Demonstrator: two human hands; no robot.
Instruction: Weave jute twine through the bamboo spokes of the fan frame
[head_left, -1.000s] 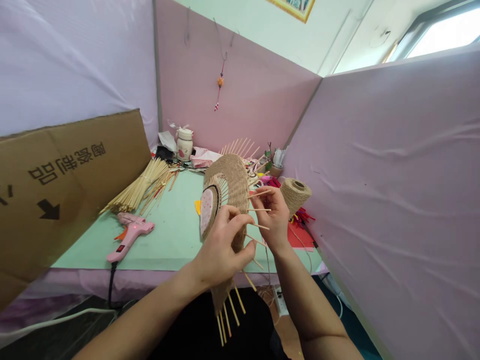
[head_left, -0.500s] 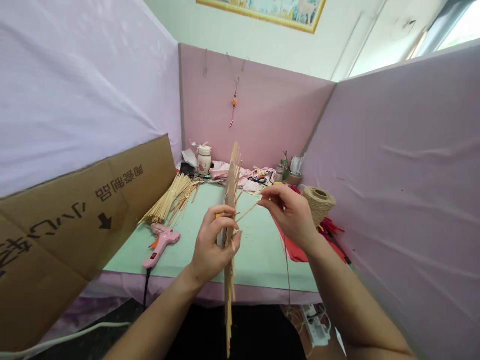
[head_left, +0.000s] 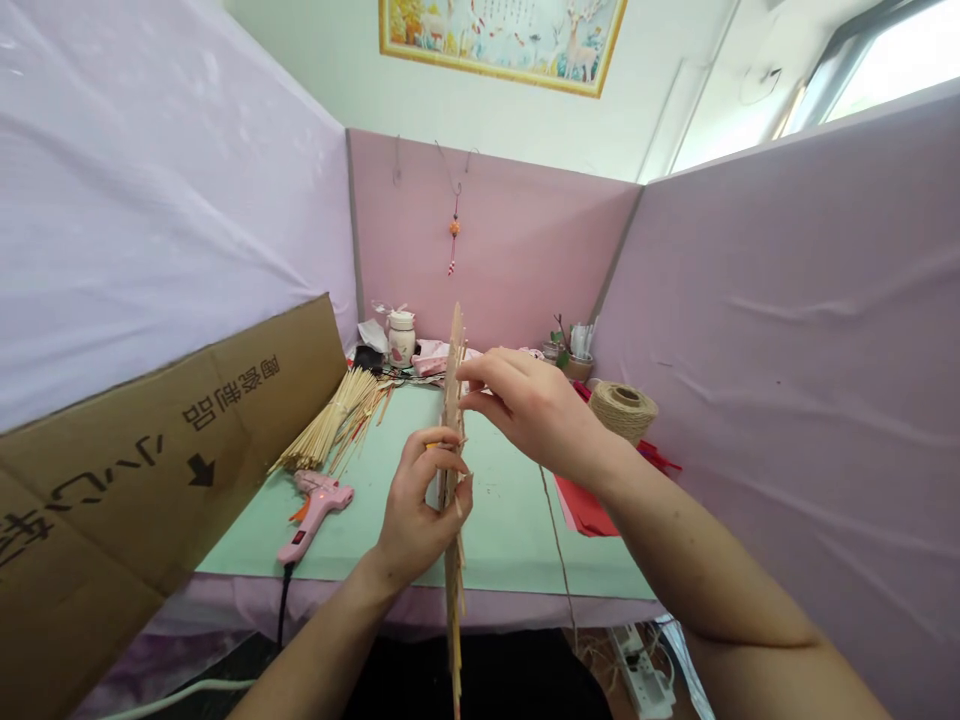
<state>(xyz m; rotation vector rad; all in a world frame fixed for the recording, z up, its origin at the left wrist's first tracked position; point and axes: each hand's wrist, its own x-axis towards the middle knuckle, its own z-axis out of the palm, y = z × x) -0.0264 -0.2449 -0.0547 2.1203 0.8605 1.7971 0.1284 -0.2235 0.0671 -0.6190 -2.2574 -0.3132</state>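
A flat woven piece of twine and thin wooden sticks (head_left: 453, 380) stands upright and edge-on in front of me. My left hand (head_left: 421, 500) pinches it near the middle, fingers closed round its edge. My right hand (head_left: 525, 405) reaches across to the upper part, fingertips pinched at the sticks. A strand of twine (head_left: 559, 560) hangs down from under my right hand toward the floor. The twine spool (head_left: 622, 410) sits on the table to the right.
A pink glue gun (head_left: 313, 505) lies on the green table (head_left: 510, 530) at the left, beside a bundle of thin sticks (head_left: 330, 425). A cardboard sheet (head_left: 150, 450) leans on the left wall. Red paper (head_left: 585, 508), a jar (head_left: 401, 338) and clutter sit behind. A power strip (head_left: 637, 675) lies on the floor.
The woven piece turned from showing its face to edge-on. My right hand moved left from the side onto its upper edge. The view tilted upward.
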